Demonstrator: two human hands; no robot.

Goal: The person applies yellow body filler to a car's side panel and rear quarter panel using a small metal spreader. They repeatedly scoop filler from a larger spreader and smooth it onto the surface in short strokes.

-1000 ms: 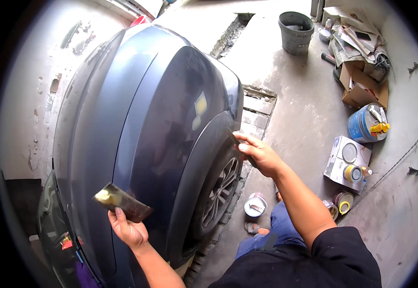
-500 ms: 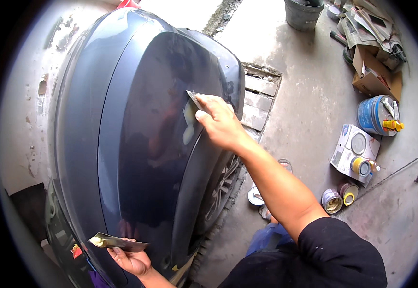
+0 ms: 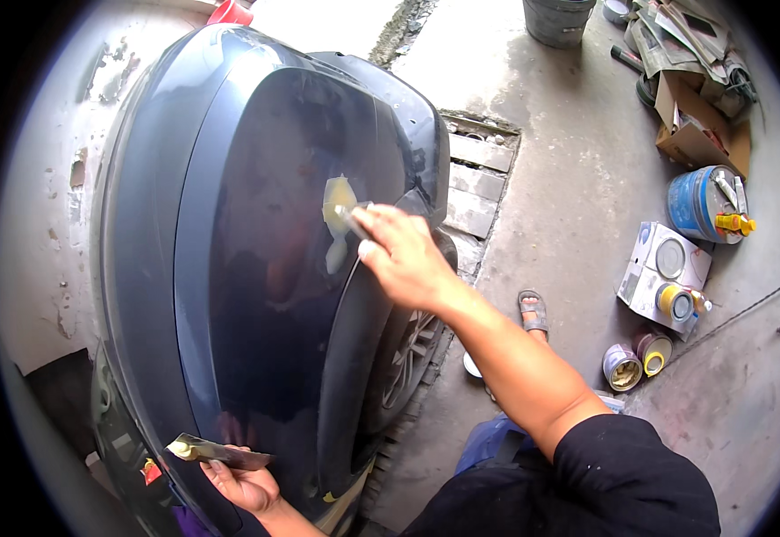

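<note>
Head view: yellowish patch (image 3: 340,195) at ten o'clock from the right hand (image 3: 403,258)

The right hand is by far the nearer, its fingers and thumb clamped on a thin scraper (image 3: 357,225). That blade points toward ten o'clock, its tip overlapping the patch's lower right edge; whether it presses on the surface I cannot tell. The patch sits on the dark car panel (image 3: 260,215), above the wheel arch (image 3: 343,380), and with the paler smear (image 3: 336,256) just below it forms a strip running roughly twelve to six, so the blade lies slantwise to it.

Well apart, toward seven o'clock from the patch, the left hand (image 3: 248,490) pinches a flat plate (image 3: 233,456) lying nearly nine to three, with a creamy dab (image 3: 182,448) at its nine o'clock end.
</note>
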